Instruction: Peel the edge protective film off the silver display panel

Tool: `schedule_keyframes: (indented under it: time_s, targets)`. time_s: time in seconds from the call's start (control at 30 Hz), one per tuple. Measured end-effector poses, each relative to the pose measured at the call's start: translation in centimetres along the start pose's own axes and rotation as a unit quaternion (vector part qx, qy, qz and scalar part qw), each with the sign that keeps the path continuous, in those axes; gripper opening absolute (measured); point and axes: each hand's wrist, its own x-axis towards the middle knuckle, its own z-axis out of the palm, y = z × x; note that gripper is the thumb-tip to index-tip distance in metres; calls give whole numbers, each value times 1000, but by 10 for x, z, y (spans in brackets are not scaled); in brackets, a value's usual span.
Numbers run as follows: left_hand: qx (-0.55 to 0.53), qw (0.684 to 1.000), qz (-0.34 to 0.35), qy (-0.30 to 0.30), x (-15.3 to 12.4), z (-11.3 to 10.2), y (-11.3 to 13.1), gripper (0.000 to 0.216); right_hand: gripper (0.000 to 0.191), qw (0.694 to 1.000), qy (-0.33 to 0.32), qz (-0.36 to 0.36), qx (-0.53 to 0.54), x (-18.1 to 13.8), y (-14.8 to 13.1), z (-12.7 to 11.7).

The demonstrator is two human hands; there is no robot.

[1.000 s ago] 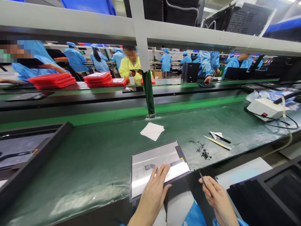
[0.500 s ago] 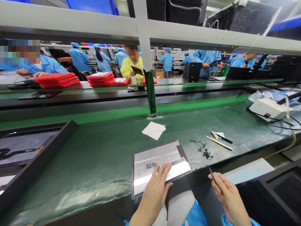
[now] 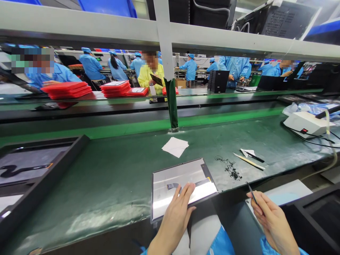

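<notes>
So the left hand [image 3: 176, 209] is lying over a flat silvery panel [image 3: 183, 172], fingers pretty much straight and close together, thumb out to the side — it's resting on the thing, not gripping it. The panel sits right at the front edge of the green bench [image 3: 119, 166]. Right hand [image 3: 271, 213] is off past the bench edge, fingers curled in, pinching a slim dark tool [image 3: 251, 194] with the tip pointing up, well apart from the panel. Near the panel there's a pile of black scraps [image 3: 233, 172], then a yellowish knife-like tool [image 3: 249, 161] — plus some white sheets [image 3: 175, 147] just behind the panel.
</notes>
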Motion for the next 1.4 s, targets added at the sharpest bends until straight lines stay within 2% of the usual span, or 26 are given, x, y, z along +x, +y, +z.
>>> schedule_keyframes:
  time_s: [0.33, 0.67, 0.9, 1.2, 1.4]
  targets:
    - [-1, 1000, 6, 0, 2, -1, 0, 57, 62, 998, 31, -10, 44, 1, -21, -3]
    - [-17, 1000, 7, -1, 2, 0, 1, 60, 58, 995, 49, -68, 57, 4, -37, -9]
    - [-9, 1000, 12, 5, 5, -2, 4, 62, 60, 991, 85, -67, 84, 1, -53, -11]
    - [-7, 1000, 22, 12, 4, -2, 2, 63, 57, 986, 88, -115, 77, 8, -70, -25]
    - [-1, 1000, 24, 16, 5, 0, 3, 64, 49, 983, 88, -142, 82, 18, -79, -38]
